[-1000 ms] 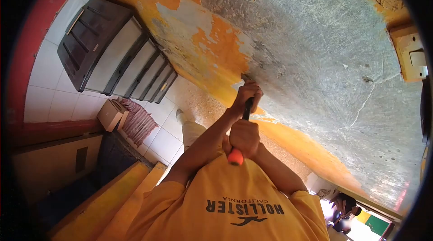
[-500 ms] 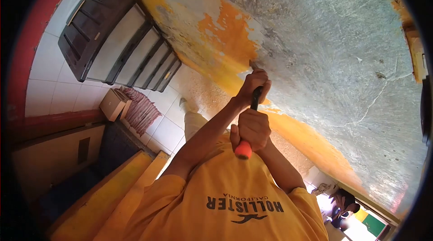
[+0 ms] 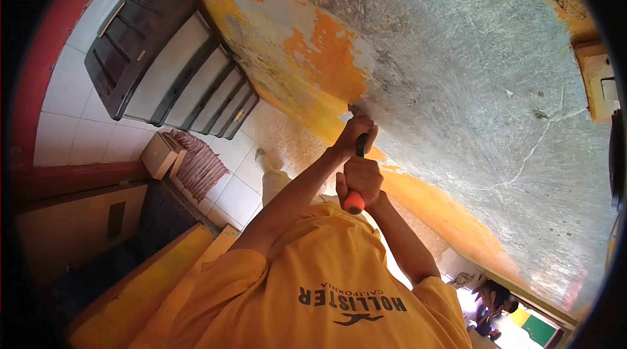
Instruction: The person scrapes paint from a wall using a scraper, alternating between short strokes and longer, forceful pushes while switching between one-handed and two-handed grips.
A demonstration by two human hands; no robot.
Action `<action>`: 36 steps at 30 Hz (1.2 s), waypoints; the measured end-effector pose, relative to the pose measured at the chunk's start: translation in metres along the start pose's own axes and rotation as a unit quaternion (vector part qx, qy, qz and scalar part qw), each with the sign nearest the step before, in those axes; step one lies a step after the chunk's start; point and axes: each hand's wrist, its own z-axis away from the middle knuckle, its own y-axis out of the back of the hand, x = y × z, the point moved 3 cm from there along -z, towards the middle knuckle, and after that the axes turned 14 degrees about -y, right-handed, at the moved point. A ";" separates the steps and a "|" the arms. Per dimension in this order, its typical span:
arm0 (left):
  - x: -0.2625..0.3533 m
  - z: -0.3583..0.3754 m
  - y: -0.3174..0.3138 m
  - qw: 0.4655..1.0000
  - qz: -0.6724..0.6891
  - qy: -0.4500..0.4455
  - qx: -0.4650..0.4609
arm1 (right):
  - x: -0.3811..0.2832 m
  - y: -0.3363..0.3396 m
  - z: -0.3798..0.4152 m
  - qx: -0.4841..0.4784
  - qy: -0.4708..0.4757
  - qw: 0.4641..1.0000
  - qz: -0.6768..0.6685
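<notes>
Both my hands grip a long scraper with a black shaft and a red-orange handle end. My left hand is closed around its upper part, just behind the blade. Lower down, my right hand wraps the handle, and the red end sticks out below the fist. The small metal blade is at the painted wall, by the border between orange-yellow paint and bare grey plaster. Whether its edge touches the surface is hard to make out.
A dark drawer unit stands against the wall at left. Cardboard and a reddish striped cloth lie on the tiled floor. A switch box is on the wall at right. Another person shows at lower right.
Both hands and the scraper have shifted down and left in view, with the blade lower beside the paint border. The view has also moved slightly. My grip is the same.
</notes>
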 end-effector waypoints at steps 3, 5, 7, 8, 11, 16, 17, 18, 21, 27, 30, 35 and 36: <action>0.013 -0.009 0.003 0.999 0.028 -0.026 0.023 | -0.007 -0.001 -0.002 0.017 0.015 1.000 -0.017; 0.023 -0.019 0.001 0.998 0.038 -0.024 0.051 | -0.032 0.009 -0.016 0.026 0.027 0.999 -0.040; 0.014 -0.017 -0.004 0.996 0.035 -0.030 0.073 | -0.019 0.012 -0.015 0.020 0.017 0.999 -0.046; 0.004 -0.007 -0.001 1.000 0.005 -0.007 0.030 | 0.000 0.007 -0.009 0.015 0.006 0.999 -0.043; -0.025 0.026 -0.006 0.999 0.002 0.040 -0.002 | 0.023 -0.004 0.008 0.000 0.003 1.000 -0.009; 0.018 -0.016 0.002 0.999 0.017 -0.026 0.020 | -0.019 0.009 -0.010 0.009 0.018 0.999 -0.027; 0.019 -0.022 0.002 0.998 0.017 -0.046 0.030 | -0.019 0.011 -0.011 0.020 0.019 0.999 -0.024; -0.001 -0.003 -0.003 0.999 0.016 -0.017 0.030 | 0.001 0.005 -0.004 0.013 0.011 1.000 -0.026; -0.029 0.034 -0.010 0.997 0.022 0.067 -0.012 | 0.031 -0.011 0.012 -0.029 -0.009 1.000 0.005; 0.015 -0.022 0.005 0.999 0.016 -0.027 0.038 | -0.015 0.012 -0.011 0.007 0.019 0.999 -0.044; -0.015 0.009 0.009 1.000 0.017 -0.004 0.005 | 0.024 -0.005 -0.005 -0.009 0.017 0.999 -0.049; 0.000 0.004 -0.003 0.999 -0.007 0.019 0.050 | 0.001 0.003 -0.008 0.001 0.027 0.999 -0.047; 0.002 0.001 -0.010 0.998 -0.005 0.002 0.066 | -0.005 0.010 -0.009 0.006 0.027 0.998 -0.056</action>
